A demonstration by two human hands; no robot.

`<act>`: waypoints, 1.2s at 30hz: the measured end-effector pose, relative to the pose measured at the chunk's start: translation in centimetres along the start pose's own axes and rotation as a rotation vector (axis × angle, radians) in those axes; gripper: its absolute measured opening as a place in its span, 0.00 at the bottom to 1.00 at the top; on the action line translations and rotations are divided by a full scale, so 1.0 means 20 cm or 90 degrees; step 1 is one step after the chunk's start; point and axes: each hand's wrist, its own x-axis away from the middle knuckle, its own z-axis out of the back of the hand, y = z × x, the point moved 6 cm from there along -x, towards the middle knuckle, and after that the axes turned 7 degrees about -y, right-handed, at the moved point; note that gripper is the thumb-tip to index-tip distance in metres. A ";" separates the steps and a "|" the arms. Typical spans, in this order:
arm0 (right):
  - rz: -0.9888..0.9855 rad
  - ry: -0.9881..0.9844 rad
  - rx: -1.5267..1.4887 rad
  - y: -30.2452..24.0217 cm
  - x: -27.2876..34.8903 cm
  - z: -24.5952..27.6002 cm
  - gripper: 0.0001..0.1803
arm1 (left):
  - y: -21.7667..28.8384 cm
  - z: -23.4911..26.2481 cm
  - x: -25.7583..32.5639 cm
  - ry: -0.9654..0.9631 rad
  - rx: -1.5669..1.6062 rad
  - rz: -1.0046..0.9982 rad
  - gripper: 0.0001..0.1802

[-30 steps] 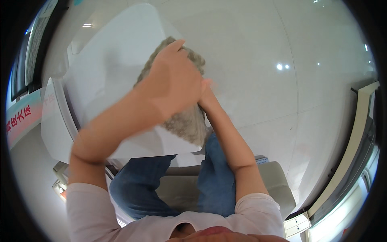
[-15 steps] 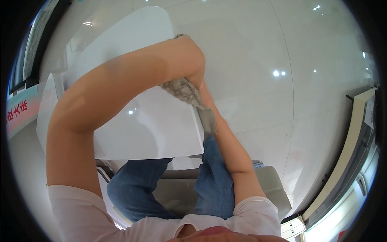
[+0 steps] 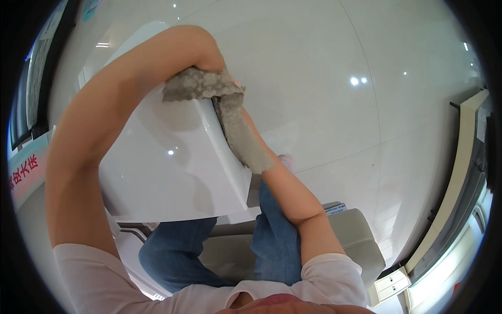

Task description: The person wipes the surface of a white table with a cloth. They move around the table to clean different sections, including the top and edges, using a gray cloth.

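Observation:
A mottled grey-brown cloth (image 3: 238,128) lies over the right edge of a glossy white table (image 3: 157,183), one part on the top and a long strip hanging down along my right forearm. My left arm arches across the table, and my left hand (image 3: 212,55) bends down at the wrist onto the cloth's upper part, gripping it. Its fingers are hidden from view. My right forearm rises beside the table edge behind the hanging strip. Only a small pinkish bit of my right hand (image 3: 238,83) shows at the cloth's edge; its fingers are covered.
My legs in blue jeans (image 3: 280,235) rest on a grey-green padded seat (image 3: 227,254) below the table. A sign with red lettering (image 3: 26,170) stands at the left. Glossy tiled floor (image 3: 314,104) spreads to the right, with a cream-edged frame (image 3: 444,199) at the far right.
Both hands and the cloth have shifted left. More of the cloth now shows, with its strip draped over the table edge. The table appears turned slightly and lower in view.

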 end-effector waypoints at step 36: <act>0.213 -0.097 0.607 -0.45 0.71 -0.30 0.61 | 0.13 -0.37 0.55 0.441 -0.154 -0.198 0.63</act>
